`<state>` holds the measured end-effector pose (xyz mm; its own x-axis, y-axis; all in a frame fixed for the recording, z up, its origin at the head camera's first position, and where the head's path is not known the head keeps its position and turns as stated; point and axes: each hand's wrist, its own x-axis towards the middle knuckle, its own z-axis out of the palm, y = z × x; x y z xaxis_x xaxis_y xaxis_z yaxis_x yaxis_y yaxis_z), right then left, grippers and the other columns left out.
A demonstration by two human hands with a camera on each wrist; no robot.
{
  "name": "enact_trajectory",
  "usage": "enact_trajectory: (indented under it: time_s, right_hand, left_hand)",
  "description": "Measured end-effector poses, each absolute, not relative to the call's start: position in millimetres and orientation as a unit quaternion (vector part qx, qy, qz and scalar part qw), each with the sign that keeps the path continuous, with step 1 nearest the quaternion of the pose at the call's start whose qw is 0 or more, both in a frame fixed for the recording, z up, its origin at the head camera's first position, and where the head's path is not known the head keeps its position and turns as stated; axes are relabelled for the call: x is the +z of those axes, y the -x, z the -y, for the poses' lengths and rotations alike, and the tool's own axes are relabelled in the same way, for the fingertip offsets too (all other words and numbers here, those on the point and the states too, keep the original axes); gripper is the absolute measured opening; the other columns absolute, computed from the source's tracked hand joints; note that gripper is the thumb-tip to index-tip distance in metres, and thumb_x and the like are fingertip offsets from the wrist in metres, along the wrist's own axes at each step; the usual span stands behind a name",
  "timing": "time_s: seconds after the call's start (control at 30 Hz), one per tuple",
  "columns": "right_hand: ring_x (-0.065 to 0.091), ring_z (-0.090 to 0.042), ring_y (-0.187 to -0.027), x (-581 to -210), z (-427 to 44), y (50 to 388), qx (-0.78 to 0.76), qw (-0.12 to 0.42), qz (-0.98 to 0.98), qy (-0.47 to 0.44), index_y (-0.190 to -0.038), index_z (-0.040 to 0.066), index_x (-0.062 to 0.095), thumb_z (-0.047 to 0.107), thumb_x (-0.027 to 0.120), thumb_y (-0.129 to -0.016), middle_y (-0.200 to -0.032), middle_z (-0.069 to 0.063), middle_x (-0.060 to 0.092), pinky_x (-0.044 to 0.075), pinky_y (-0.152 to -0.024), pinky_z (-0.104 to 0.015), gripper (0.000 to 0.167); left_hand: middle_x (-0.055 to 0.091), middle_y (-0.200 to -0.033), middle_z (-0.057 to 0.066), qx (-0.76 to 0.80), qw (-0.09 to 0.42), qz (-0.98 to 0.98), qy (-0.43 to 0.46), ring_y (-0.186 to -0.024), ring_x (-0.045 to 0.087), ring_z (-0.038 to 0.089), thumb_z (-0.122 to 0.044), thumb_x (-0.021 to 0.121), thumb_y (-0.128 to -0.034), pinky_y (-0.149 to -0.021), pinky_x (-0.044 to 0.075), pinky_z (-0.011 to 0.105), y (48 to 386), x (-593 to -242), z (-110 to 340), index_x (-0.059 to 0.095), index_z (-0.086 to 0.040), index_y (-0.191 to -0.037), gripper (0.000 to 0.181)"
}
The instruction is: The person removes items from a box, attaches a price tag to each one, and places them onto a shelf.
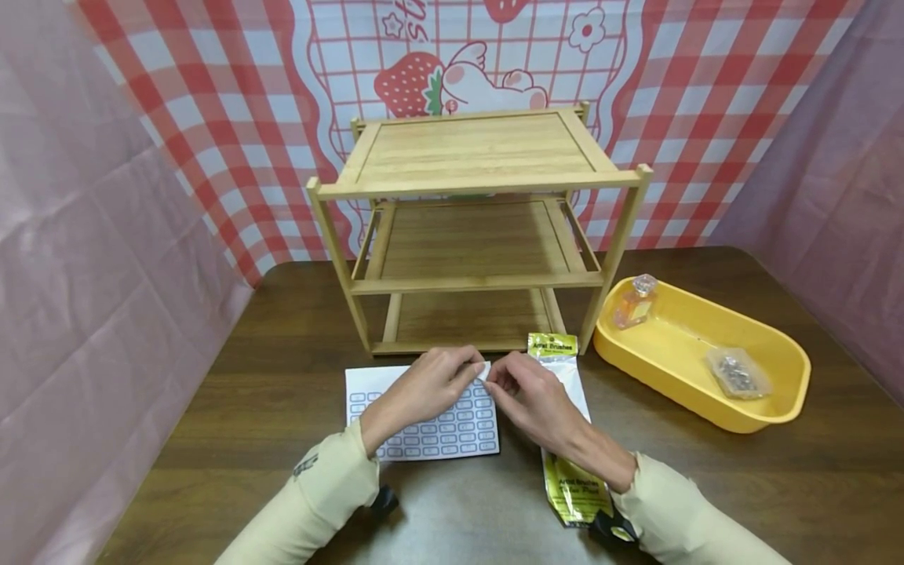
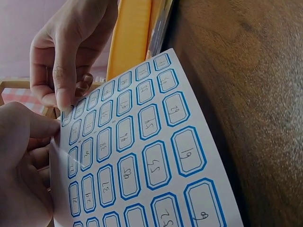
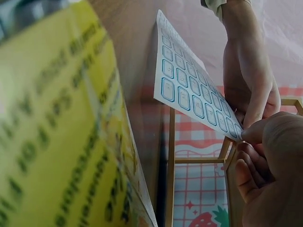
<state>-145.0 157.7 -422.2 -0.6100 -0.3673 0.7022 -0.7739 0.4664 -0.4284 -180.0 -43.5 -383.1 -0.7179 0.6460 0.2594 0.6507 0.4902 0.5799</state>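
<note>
A white sheet of blue-framed sticker labels (image 1: 438,439) with handwritten numbers lies on the table, its far right corner lifted. At that corner my left hand (image 1: 431,384) grips the sheet between thumb and fingers. Thumb and forefinger of my right hand (image 1: 533,392) pinch the same corner, at the corner label (image 2: 67,116); whether that label has come loose I cannot tell. Under my right forearm lies an Artist Brushes packet (image 1: 575,490) with yellow ends, its middle partly hidden. The packet's printed end (image 3: 52,123) looms large in the right wrist view.
Behind the sheet stands a three-tier wooden shelf (image 1: 476,280). To the right is a yellow basin (image 1: 678,396) holding a perfume bottle (image 1: 636,302) and a clear bag of small metal pieces (image 1: 738,373). A checked cloth (image 1: 233,141) hangs at the back.
</note>
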Motion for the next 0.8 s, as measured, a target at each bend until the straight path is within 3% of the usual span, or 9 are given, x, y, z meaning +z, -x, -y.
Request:
enact_trajectory:
  time_s: [0.13,0.5,0.63,0.8]
  right_hand:
    - [0.057,-0.012,-0.077,-422.9,-158.3,145.3,0.376,0.269,0.812,-0.356,-0.094,0.004,0.065,0.009,0.070,-0.098,-0.086,-0.001,0.061,0.053,-0.064,-0.022,0.009]
    - [0.058,-0.013,-0.079,-423.4,-159.7,146.6,0.395,0.272,0.794,-0.372,-0.095,0.003,0.064,0.023,0.059,-0.107,-0.089,0.000,0.061,0.053,-0.067,-0.022,0.024]
    - [0.058,-0.013,-0.079,-422.3,-161.8,147.8,0.394,0.272,0.790,-0.384,-0.096,0.004,0.064,0.018,0.062,-0.105,-0.090,-0.001,0.062,0.053,-0.067,-0.022,0.017]
    - [0.057,-0.013,-0.082,-420.5,-164.0,147.9,0.391,0.267,0.789,-0.391,-0.097,0.004,0.064,0.003,0.071,-0.095,-0.092,0.000,0.061,0.053,-0.070,-0.022,0.008]
  left_hand:
    - [0.071,-0.090,0.002,-0.336,0.004,0.864,0.376,-0.071,0.057,0.011,-0.012,0.056,-0.1072,-0.069,0.052,0.030,180.9,-384.3,43.7,0.073,-0.003,-0.108,0.019]
    - [0.072,-0.093,0.002,-0.337,0.028,0.860,0.382,-0.076,0.058,0.012,-0.013,0.056,-0.1071,-0.071,0.052,0.032,182.0,-387.7,44.7,0.072,-0.005,-0.108,0.018]
    - [0.071,-0.093,0.001,-0.340,0.026,0.857,0.386,-0.076,0.057,0.011,-0.014,0.055,-0.1077,-0.071,0.052,0.031,182.0,-387.5,45.1,0.072,-0.007,-0.109,0.019]
    - [0.069,-0.090,-0.001,-0.355,0.016,0.854,0.381,-0.073,0.056,0.010,-0.014,0.054,-0.1079,-0.068,0.050,0.029,183.3,-388.2,45.6,0.071,-0.008,-0.110,0.018]
